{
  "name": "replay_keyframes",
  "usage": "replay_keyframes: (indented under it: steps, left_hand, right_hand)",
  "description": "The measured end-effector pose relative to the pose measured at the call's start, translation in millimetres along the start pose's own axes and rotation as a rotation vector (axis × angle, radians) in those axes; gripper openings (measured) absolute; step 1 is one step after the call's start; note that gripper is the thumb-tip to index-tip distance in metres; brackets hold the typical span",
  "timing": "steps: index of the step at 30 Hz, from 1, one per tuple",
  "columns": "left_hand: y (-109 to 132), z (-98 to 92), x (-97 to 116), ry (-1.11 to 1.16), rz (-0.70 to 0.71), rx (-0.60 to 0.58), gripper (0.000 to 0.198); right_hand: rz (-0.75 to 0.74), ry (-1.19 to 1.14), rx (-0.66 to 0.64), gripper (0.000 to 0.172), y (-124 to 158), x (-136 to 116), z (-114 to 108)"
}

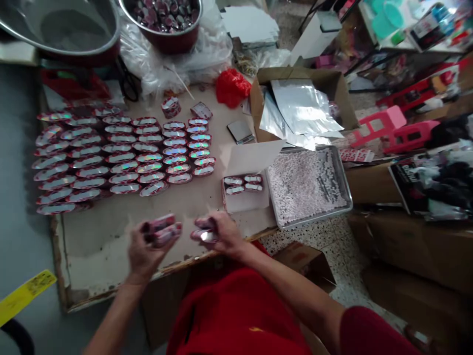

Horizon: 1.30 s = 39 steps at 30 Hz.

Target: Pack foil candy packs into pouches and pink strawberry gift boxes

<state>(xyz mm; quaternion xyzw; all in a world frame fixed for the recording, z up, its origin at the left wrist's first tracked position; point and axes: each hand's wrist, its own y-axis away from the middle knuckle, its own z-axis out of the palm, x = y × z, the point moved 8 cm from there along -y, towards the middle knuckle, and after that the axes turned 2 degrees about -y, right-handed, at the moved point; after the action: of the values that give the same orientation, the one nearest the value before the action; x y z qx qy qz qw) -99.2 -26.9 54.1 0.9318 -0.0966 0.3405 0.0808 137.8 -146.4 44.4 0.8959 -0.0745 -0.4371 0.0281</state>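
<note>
Near the table's front edge, my left hand point(142, 254) grips red-and-white packets point(162, 230), held side by side. A short gap to the right, my right hand point(225, 231) is closed around more small packets point(205, 232), one of them shiny. Behind my hands, many similar oval-topped packets point(124, 167) stand in columns on the table point(107, 241). Right of them, an open white box point(247, 199) holds several packets in its back part, with its lid raised. Two loose packets point(170, 107) lie behind the columns.
A metal tray point(306, 190) of small pale pieces sits beside the white box. Behind it is a cardboard box point(347, 106) with silvery sheets. A scale point(240, 132), a red bag point(232, 88) and two large bowls point(170, 42) point(77, 52) stand farther back.
</note>
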Motion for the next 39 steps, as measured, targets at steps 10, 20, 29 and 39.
replay_keyframes:
  steps: [10,20,29,39]
  left_hand:
    - [4,219.0,184,-0.164,0.662,-0.491,0.064]
    - [13,245.8,182,-0.521,0.574,-0.429,0.069]
    - [-15,197.4,149,-0.361,0.180,-0.128,0.066]
    - [-17,208.3,138,-0.553,0.057,-0.278,0.057]
  right_hand:
    - [0.077,0.235,0.050,0.072,18,167,-133]
    - [0.121,0.454,-0.046,0.088,22,164,-107]
    - [0.451,0.265,0.229,0.066,40,204,-152]
    - [0.557,0.268,0.122,0.058,37,204,-124]
